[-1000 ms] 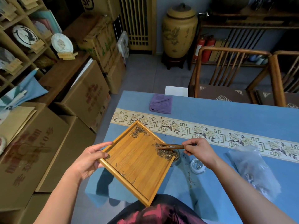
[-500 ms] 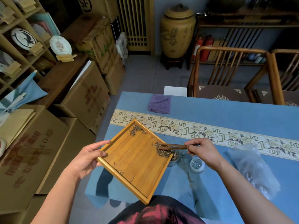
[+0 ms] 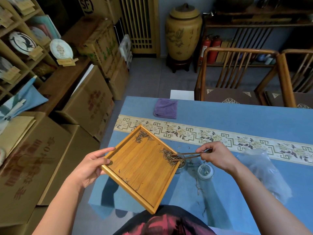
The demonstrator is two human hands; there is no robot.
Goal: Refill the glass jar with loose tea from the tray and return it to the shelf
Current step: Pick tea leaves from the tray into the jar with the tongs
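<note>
Mostly bare bamboo tray (image 3: 140, 168), two dark wiry tea clumps (image 3: 169, 156).

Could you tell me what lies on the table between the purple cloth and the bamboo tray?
In the head view, only the patterned cream runner band crosses the blue tablecloth between the purple cloth and the bamboo tray; otherwise that stretch is bare.

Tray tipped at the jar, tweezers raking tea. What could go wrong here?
1. The glass jar mouth is mostly hidden under the tray corner, so raked tea could miss; strands already lie on the blue cloth.
2. The left hand grips one edge only; the tray might slip.
3. The far tea clump may be left behind.
</note>
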